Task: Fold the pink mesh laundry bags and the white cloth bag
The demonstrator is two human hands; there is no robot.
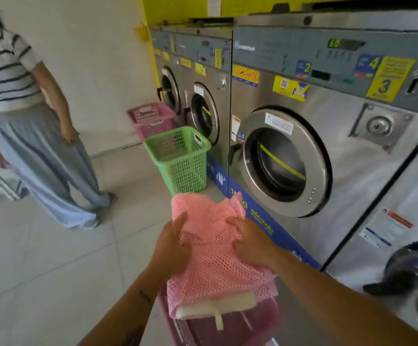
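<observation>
A pink mesh laundry bag is held up in front of me, partly folded, its white band and loop hanging at the near edge. My left hand grips its left side with the thumb on top. My right hand grips its right side. The bag hangs over a pink basket just below it. No white cloth bag can be made out apart from that white band.
A row of steel washing machines runs along the right, doors shut; one open door juts out at the near right. A green basket and a pink basket stand by the machines. A person stands at left on the tiled floor.
</observation>
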